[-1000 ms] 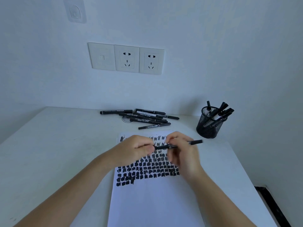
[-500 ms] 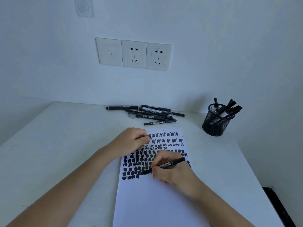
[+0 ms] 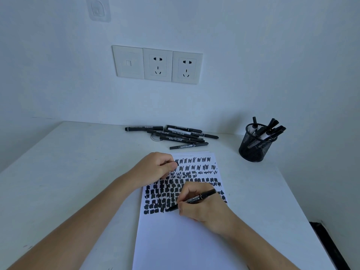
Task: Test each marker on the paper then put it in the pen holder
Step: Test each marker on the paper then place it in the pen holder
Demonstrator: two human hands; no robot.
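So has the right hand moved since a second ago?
Yes. The right hand brought the marker down the paper toward the person, from the top rows to the lowest black marks.

A black marker [image 3: 191, 200], uncapped, slants tip-down on the paper [image 3: 185, 240] at the near row of black scribbles, gripped by the right hand [image 3: 202, 209]; its cap [image 3: 176, 163] pinched in the left hand [image 3: 157, 166]; other markers [image 3: 175, 136] lie heaped beyond; the mesh pen holder [image 3: 255, 151] stands far right, holding several.
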